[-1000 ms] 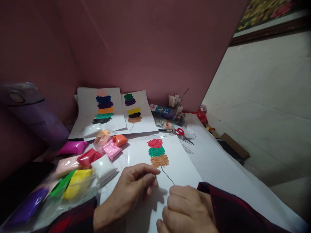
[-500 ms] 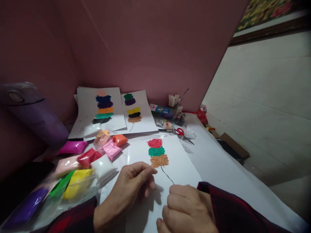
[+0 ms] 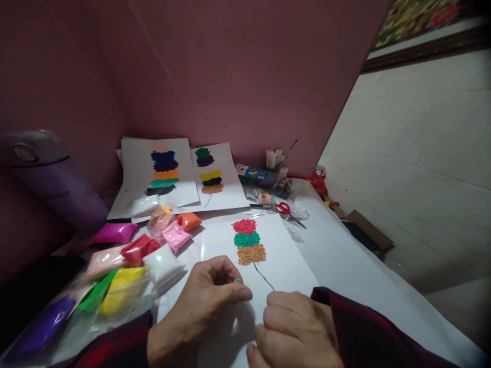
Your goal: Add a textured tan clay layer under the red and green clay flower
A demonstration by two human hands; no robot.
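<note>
A white sheet (image 3: 286, 255) lies before me with textured red, teal and tan clay bands (image 3: 251, 253) and a thin dark line (image 3: 263, 276) running down from them. Over its lower left part, my left hand (image 3: 209, 294) is curled, a small green bit of clay (image 3: 237, 280) showing between its thumb and bent index finger. My right hand (image 3: 293, 327) rests as a fist over the sheet's lower right, knuckles by the lower end of the line. Its fingers hide whatever is inside.
On the left lie several bagged clay packets (image 3: 125, 291) and a purple bottle (image 3: 53, 179). Behind stand papers with coloured bands (image 3: 180, 153). Red-handled scissors (image 3: 283, 207), a holder with a brush (image 3: 274, 158) and a blue package (image 3: 255, 173) are at the back.
My left thumb has moved down and away from the index fingertip, so the green bit of clay now shows. The right hand has stayed nearly still.
</note>
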